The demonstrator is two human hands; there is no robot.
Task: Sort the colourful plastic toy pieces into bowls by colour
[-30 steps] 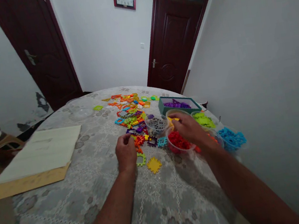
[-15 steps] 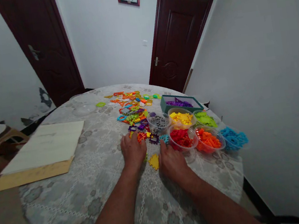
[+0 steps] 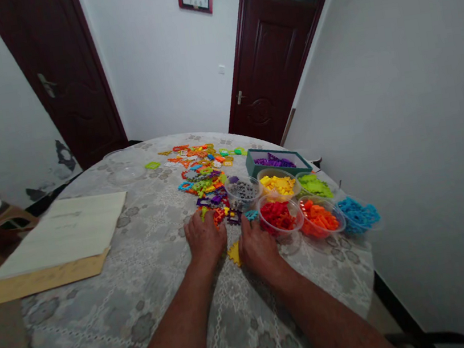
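Observation:
My left hand (image 3: 206,236) lies at the near edge of a pile of plastic building pieces (image 3: 205,186), its fingers curled and pressed together. Yellow-green and red-orange pieces (image 3: 219,216) show at its fingertips; what it may hold is hidden. To the right, my right hand (image 3: 259,246) is closed, fingers bent down on the cloth, with a light blue piece (image 3: 251,215) just beyond the fingertips. Anything in its grip is out of sight. Between the hands, partly covered by the right one, lies a yellow toothed piece (image 3: 234,254). A dark purple piece (image 3: 234,217) lies just beyond.
Clear tubs hold sorted pieces: grey (image 3: 243,190), yellow (image 3: 277,185), red (image 3: 279,216), orange (image 3: 319,216), green (image 3: 315,185) and blue (image 3: 357,215). A dark green box (image 3: 300,169) contains purple pieces. Paper sheets (image 3: 62,229) lie on the left of the round cloth-covered table (image 3: 153,289).
The camera view has shifted slightly. My right hand has moved a little left and now covers more of the yellow piece. My left hand stays by the pile's near edge.

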